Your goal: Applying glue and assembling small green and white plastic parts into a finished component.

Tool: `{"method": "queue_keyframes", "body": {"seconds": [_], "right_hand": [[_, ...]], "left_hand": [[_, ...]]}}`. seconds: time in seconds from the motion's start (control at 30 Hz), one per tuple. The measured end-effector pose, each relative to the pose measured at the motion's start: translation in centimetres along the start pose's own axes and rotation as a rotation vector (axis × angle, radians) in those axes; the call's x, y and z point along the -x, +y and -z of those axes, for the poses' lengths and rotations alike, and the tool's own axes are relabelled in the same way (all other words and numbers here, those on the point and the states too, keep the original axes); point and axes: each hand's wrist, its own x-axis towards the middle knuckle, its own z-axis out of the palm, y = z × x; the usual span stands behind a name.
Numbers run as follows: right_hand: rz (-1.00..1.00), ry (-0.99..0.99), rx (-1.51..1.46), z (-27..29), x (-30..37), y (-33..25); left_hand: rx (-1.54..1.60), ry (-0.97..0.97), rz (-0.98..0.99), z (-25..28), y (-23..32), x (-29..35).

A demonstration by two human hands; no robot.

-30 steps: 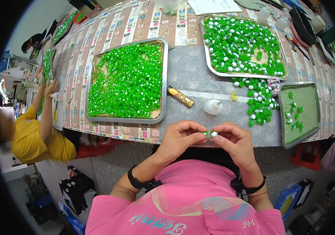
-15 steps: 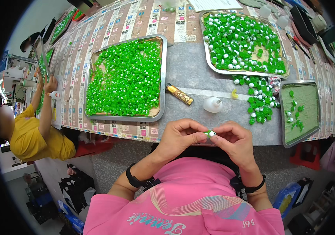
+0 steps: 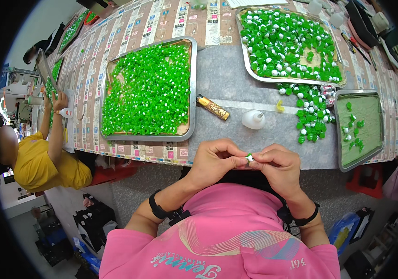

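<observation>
At the table's near edge, my left hand [image 3: 214, 162] and my right hand [image 3: 279, 168] meet at the fingertips. Pinched between both thumbs and forefingers is a small green-and-white plastic piece [image 3: 250, 158], ball-like with a dark spot, partly covered by the fingers. Just beyond them stands a white squeeze bottle [image 3: 253, 119] with a narrow tip. Left of the bottle lies a gold-and-black tube-shaped pack [image 3: 213, 108]. To the right, a loose heap of similar green-and-white pieces [image 3: 311, 118] spreads over the grey mat [image 3: 222, 69].
A metal tray [image 3: 193, 88] of small green-and-white parts is at left. Another full tray [image 3: 273, 82] lies far right, and a green-lined tray [image 3: 371, 148] with several pieces sits nearer. A yellow scrap [image 3: 280, 106] rests on the mat. A co-worker in yellow [image 3: 45, 162] works at left.
My fingertips have closed in around the small piece, covering more of it, and it has turned slightly. The whole view has shifted a little; the tabletop things stay put.
</observation>
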Motion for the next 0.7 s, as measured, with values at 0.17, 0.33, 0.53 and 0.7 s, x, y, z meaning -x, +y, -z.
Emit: {"method": "queue_keyframes", "body": {"seconds": [0.17, 0.33, 0.53, 0.7], "right_hand": [[0.028, 0.003, 0.02, -0.1, 0.0, 0.2], [-0.042, -0.018, -0.026, 0.3, -0.3, -0.2], [-0.149, -0.022, -0.232, 0.4, 0.0, -0.5], [-0.046, -0.029, -0.124, 0.5, 0.0, -0.5]], "left_hand": [[-0.002, 0.008, -0.009, 0.0, -0.2, 0.0], [-0.016, -0.024, -0.049, 0.1, -0.3, 0.0], [0.117, -0.09, 0.062, -0.4, 0.8, 0.3], [0.08, -0.093, 0.036, -0.4, 0.9, 0.3]]}}
